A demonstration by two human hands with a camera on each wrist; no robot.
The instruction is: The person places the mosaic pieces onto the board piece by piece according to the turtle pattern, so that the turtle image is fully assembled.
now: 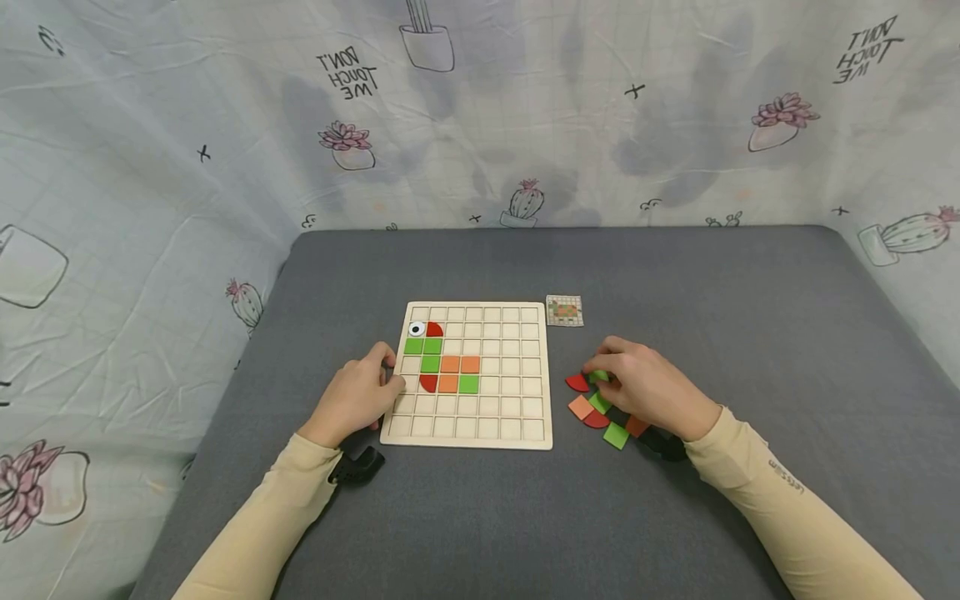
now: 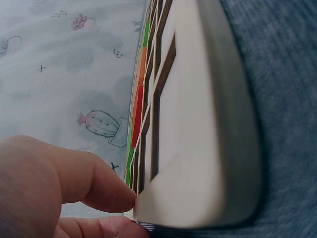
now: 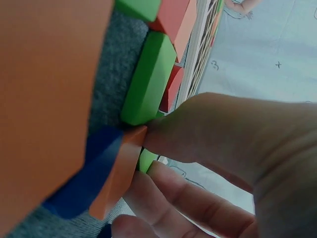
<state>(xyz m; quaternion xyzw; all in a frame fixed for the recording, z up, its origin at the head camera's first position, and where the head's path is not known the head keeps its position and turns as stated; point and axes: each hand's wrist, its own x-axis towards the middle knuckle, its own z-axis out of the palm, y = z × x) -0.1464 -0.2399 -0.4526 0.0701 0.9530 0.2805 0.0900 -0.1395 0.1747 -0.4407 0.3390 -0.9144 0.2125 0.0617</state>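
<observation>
We see the right hand with a narrow grip, thumb and fingertips pinching a green piece in the loose heap right of the board; the left hand touches the board's left rim, though we cannot tell whether it grips; we judge crowding the main risk, since a red piece lies just beside the right fingertips and an orange piece sits by the thumb, so a careless lift could drag either along; a push from the left could slide the board and jog the pieces in its cells; only a narrow strip parts board from heap, and a small card lies just beside the far right corner; the table reaches well past the board's far edge.
</observation>
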